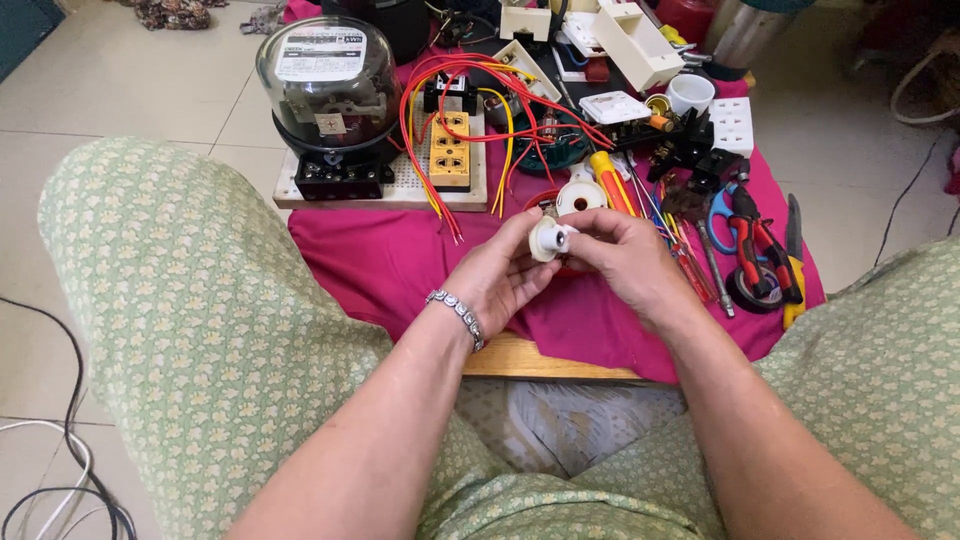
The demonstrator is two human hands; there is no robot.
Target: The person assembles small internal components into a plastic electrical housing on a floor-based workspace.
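Both my hands meet over the pink cloth [400,265] at the centre. My left hand [495,275], with a silver bracelet at the wrist, pinches a small round white plastic fitting [546,239]. My right hand [625,260] grips the same fitting from the right, fingers curled on its front. Just behind the hands lies a second white round part [580,196] beside an orange-handled screwdriver [610,180].
A glass-domed electric meter [328,95] sits on a board at the back left, next to a yellow socket block [450,150] with red and yellow wires [470,90]. Pliers, scissors and tape [755,255] lie at right. White sockets and a cup [690,95] stand behind. My knees flank the low table.
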